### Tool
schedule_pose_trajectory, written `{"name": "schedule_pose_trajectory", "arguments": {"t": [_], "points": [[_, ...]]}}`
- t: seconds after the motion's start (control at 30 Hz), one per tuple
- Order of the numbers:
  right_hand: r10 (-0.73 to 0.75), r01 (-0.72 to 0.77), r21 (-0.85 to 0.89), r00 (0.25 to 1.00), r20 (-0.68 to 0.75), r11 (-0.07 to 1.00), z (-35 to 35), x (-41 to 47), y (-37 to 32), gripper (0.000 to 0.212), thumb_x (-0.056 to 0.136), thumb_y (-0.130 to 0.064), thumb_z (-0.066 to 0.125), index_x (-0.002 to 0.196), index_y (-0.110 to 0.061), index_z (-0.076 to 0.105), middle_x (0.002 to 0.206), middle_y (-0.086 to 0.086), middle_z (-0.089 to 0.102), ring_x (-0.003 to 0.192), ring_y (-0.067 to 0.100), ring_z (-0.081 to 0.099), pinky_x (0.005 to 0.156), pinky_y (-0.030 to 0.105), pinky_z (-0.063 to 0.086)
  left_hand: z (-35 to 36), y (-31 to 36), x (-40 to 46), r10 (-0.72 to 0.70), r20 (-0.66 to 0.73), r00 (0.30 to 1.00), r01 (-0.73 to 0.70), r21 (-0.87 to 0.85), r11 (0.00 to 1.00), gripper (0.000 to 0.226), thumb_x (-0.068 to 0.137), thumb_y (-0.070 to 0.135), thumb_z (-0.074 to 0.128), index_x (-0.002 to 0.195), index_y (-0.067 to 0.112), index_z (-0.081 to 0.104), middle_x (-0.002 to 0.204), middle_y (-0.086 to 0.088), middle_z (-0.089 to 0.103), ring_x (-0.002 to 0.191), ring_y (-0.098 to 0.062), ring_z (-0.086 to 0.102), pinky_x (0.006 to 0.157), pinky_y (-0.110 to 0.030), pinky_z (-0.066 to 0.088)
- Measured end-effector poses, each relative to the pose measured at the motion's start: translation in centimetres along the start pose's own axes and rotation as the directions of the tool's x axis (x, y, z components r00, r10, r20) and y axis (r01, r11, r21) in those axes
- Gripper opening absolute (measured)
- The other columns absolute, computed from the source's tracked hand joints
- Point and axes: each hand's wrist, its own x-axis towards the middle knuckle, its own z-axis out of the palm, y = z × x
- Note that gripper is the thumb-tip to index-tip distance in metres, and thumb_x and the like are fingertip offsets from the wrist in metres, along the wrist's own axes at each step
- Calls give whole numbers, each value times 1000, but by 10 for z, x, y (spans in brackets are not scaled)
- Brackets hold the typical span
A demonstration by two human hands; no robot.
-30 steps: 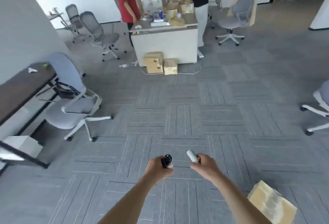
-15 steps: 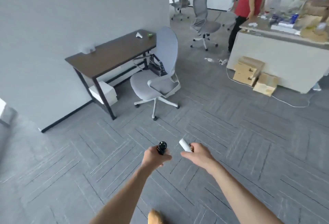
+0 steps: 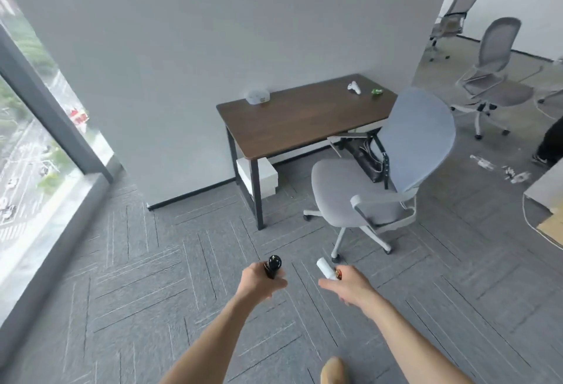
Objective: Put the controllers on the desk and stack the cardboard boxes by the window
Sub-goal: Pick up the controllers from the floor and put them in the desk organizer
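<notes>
You had even, soft daylight here, coming in from the window [image 3: 33,139] on your left, which read brighter than the room and a little washed out. Shadows were faint: a soft one lay under the desk [image 3: 301,118] and the chair [image 3: 380,182]. The wide lens bent the window frame and the wall edges near the borders. Slight blur softened the carpet [image 3: 152,277] and your forearms at the bottom.
</notes>
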Motion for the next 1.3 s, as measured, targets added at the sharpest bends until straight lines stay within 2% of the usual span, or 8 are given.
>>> {"name": "schedule_pose_trajectory", "arguments": {"t": [0.2, 0.3, 0.43, 0.63, 0.8, 0.9, 1.13, 1.3], "points": [[-70, 74, -45, 993, 92, 996, -38, 172, -86, 29, 82, -39, 70, 86, -14, 56, 71, -1, 54, 56, 14, 50, 48, 26, 38, -57, 33, 157, -75, -90, 993, 77, 10, 997, 27, 71, 19, 81, 95, 10, 72, 88, -10, 77, 63, -15, 69, 70, -31, 63], [-65, 73, -58, 988, 141, 996, -65, 253, -127, 32, 81, -42, 69, 86, -15, 55, 74, -1, 54, 61, 14, 49, 53, 28, 38, -85, 64, 229, -106, -113, 988, 110, 35, 993, 29, 71, 20, 80, 97, 9, 71, 91, -11, 76, 63, -14, 67, 68, -34, 63], [-92, 112, -89, 975, 204, 990, -108, 344, -188, 28, 87, -41, 68, 86, -17, 54, 82, 2, 53, 63, 14, 50, 53, 26, 40, -127, 109, 313, -123, -122, 985, 126, 16, 992, 22, 72, 18, 79, 90, 9, 69, 84, -8, 72, 63, -13, 64, 65, -31, 61], [-126, 140, -68, 976, 175, 988, -157, 466, -282, 31, 90, -42, 68, 82, -20, 48, 69, -1, 51, 57, 16, 48, 50, 25, 37, -184, 164, 432, -123, -170, 978, 115, -57, 992, 15, 73, 24, 70, 68, 17, 58, 65, 1, 60, 57, -14, 60, 63, -35, 60], [-157, 173, -106, 977, 141, 979, -179, 570, -356, 39, 85, -54, 69, 76, -21, 49, 65, -3, 49, 57, 16, 45, 58, 30, 33, -234, 198, 555, -72, -129, 989, 66, -49, 997, 9, 74, 25, 68, 69, 22, 61, 67, 3, 64, 57, -12, 63, 53, -23, 55], [-133, 140, -91, 989, 71, 986, -192, 626, -399, 43, 81, -58, 67, 73, -21, 47, 62, -3, 48, 53, 17, 45, 54, 28, 35, -269, 213, 637, -51, -125, 991, 42, -72, 996, 10, 73, 27, 66, 74, 17, 65, 68, 4, 66, 55, -12, 65, 56, -21, 58], [-4, 0, 46, 997, 72, 999, -223, 732, -479, 24, 84, -27, 65, 74, -17, 45, 58, -3, 42, 45, 13, 34, 46, 27, 29, -332, 248, 775, -53, -83, 995, 46, -88, 995, 12, 77, 25, 64, 77, 13, 64, 62, 4, 64, 44, -7, 61, 45, -7, 43], [9, -14, 40, 995, 103, 999, -235, 796, -516, 35, 87, -35, 61, 91, 0, 57, 72, 1, 36, 51, 13, 26, 49, 26, 22, -352, 260, 840, -107, -51, 993, 96, -180, 979, 19, 79, 23, 66, 88, 7, 65, 81, -6, 69, 60, -18, 69, 60, -23, 60]]}}
